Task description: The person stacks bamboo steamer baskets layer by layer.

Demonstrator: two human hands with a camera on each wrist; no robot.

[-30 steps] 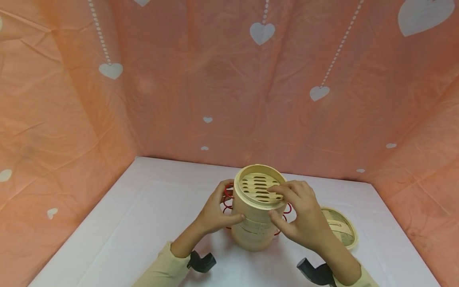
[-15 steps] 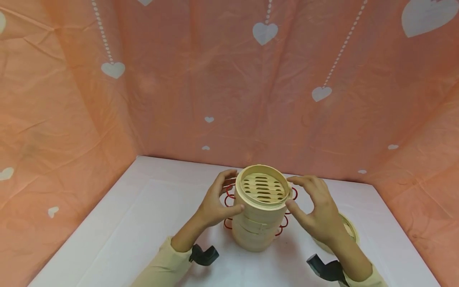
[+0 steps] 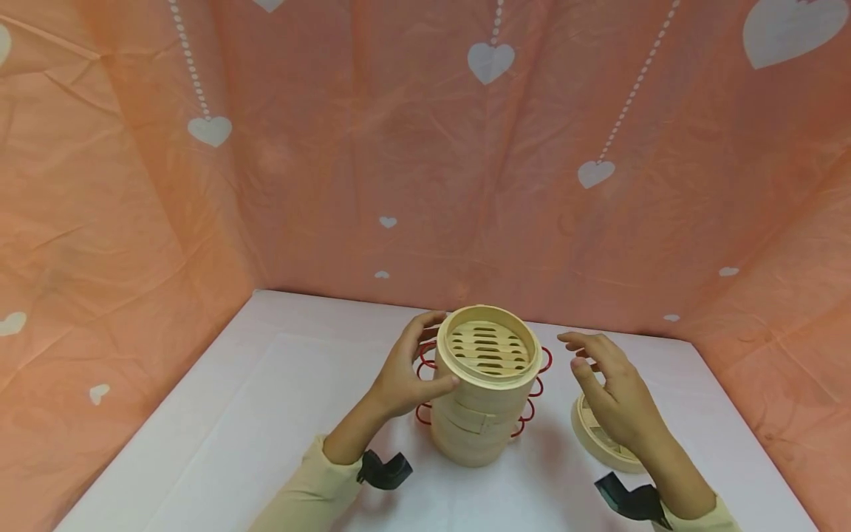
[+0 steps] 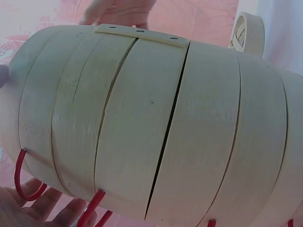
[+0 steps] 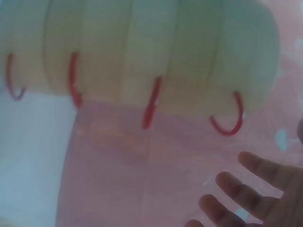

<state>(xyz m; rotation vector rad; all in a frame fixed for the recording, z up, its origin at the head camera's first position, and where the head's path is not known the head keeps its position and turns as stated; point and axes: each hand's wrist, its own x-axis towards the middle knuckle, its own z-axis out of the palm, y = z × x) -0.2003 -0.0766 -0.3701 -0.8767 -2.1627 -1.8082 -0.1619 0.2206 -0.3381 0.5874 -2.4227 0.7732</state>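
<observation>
A tall stack of bamboo steamer tiers (image 3: 482,414) stands upright on the table. Its open top shows a slotted base, and red loop handles stick out on both sides. My left hand (image 3: 402,377) holds the upper left side, thumb across the front and fingers round the back. In the left wrist view its fingers (image 4: 45,208) lie by the red loops. Apart from the stack, my right hand (image 3: 614,391) hangs over the bamboo lid (image 3: 588,428), partly covering it from view. Its fingers (image 5: 255,165) are spread and hold nothing in the right wrist view.
A white cloth covers the table (image 3: 219,421). Orange sheeting with white hearts (image 3: 425,170) rises behind and at both sides. A black wrist camera mount (image 3: 385,471) sits below my left wrist, another mount (image 3: 631,499) below the right.
My right hand has left the top tier's rim and moved right, towards the lid. The left hand keeps its place at the stack, with only a slight shift.
</observation>
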